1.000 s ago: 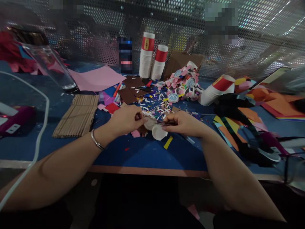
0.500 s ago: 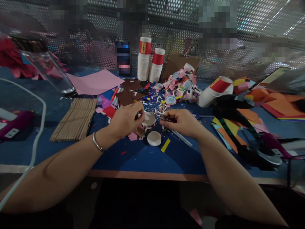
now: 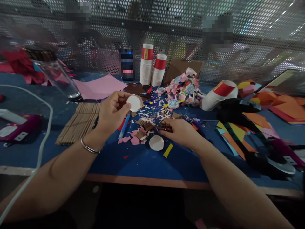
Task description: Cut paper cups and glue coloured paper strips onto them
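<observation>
Raised over the left part of the scraps, my left hand (image 3: 116,108) pinches a white paper disc (image 3: 134,103), like a cup bottom, by its left edge. My right hand (image 3: 179,130) is closed around a pair of small dark scissors (image 3: 165,128), mostly hidden by the fingers, low over the scrap pile. Just below it, a second white paper disc (image 3: 156,143) lies flat on the blue table, with a yellow paper strip (image 3: 168,150) to its right. Pink paper pieces (image 3: 135,140) and brown corrugated bits (image 3: 145,124) lie between the hands.
Stacked paper cups (image 3: 146,68) stand at the back beside a heap of cut cup pieces (image 3: 183,87). More cups (image 3: 215,95) lean at right, near a black strapped object (image 3: 238,133). Corrugated cardboard (image 3: 78,122), a glass bottle (image 3: 58,78) and a white cable (image 3: 49,127) are at left.
My left hand has moved left and up, lifting a white disc away from the scraps. My right hand stays near the pile, still holding the scissors. The view has shifted slightly.
</observation>
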Tool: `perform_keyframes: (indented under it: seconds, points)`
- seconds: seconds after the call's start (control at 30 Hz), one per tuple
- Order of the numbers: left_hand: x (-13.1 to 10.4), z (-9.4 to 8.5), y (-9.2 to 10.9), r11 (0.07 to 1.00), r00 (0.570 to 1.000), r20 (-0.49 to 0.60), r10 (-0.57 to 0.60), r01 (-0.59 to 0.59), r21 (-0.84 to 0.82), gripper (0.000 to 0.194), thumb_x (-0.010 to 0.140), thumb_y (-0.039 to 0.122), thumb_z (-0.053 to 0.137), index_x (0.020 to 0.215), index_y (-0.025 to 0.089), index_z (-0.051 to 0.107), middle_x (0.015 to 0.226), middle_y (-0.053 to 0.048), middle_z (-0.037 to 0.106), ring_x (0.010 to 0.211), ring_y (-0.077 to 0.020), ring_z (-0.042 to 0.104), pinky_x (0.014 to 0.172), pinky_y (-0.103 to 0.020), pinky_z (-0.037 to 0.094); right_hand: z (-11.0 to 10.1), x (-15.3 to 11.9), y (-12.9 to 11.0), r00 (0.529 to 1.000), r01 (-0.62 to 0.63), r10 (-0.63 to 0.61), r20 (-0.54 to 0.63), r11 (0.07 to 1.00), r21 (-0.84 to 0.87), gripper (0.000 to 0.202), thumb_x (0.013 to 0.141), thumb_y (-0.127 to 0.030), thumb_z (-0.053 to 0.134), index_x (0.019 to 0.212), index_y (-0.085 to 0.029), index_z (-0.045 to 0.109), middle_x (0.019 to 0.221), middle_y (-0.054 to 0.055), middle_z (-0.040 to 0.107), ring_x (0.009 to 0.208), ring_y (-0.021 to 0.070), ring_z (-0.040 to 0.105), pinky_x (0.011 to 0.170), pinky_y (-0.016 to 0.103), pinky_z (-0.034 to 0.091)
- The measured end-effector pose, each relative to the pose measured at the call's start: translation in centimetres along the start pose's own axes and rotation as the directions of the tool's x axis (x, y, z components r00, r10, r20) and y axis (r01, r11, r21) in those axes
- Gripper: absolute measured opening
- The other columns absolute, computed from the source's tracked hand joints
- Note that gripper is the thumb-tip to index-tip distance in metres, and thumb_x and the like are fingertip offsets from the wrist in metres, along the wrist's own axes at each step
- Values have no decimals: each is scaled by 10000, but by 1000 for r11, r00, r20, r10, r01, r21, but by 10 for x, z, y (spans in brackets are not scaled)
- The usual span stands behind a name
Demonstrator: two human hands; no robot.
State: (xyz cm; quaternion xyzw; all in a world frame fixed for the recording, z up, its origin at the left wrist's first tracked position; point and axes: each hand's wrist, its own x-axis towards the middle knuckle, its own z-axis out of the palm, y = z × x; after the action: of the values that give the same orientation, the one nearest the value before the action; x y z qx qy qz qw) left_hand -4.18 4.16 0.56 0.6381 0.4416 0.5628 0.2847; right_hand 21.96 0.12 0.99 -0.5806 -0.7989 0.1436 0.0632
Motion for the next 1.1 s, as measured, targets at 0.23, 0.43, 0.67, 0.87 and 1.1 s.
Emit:
perform_keyframes:
  seconds: [0.23,0.43,0.67,0.87,1.1]
  points:
    - [0,3,-1,977,980,74,-185,192,-96,237,847,156,683,1081,178,655,902,-33,731,579,-98,638,507,-214,555,4,-4,-16,998,-52,55,29,994,-97,259,965,-384,663,1115,-174,682,826,65,711,752,218,623,600,318,292]
    - [-2,-4,-2,987,945,299,-134,101,124,287,859,152,680,1143,188,648,982,-54,731,658,-136,691,571,-266,604,5,-6,-16,997,-55,61,43,991,-125,313,986,-388,645,1195,-158,674,859,76,727,774,225,649,621,319,323]
    - [-8,-2,-3,934,902,419,-104,-56,353,366,873,195,701,1236,170,665,1160,-96,651,749,-144,682,703,-320,563,5,-9,-14,998,-39,49,48,981,-190,363,989,-401,628,1257,-159,658,871,88,735,823,256,672,630,325,313]
    - [-18,-5,12,818,749,660,-58,-344,462,233,888,326,776,1081,196,758,1063,-83,637,1037,-280,618,907,-409,482,5,-10,-13,999,-10,18,44,982,-188,318,992,-397,614,1205,-165,661,887,95,749,803,250,665,622,328,298]
    - [-20,-4,17,756,660,736,-148,-404,515,211,907,332,747,1046,180,798,1123,-123,632,1111,-331,544,950,-434,422,5,-11,-11,999,4,4,39,983,-182,325,982,-394,636,1213,-166,662,886,88,753,805,248,672,631,324,309]
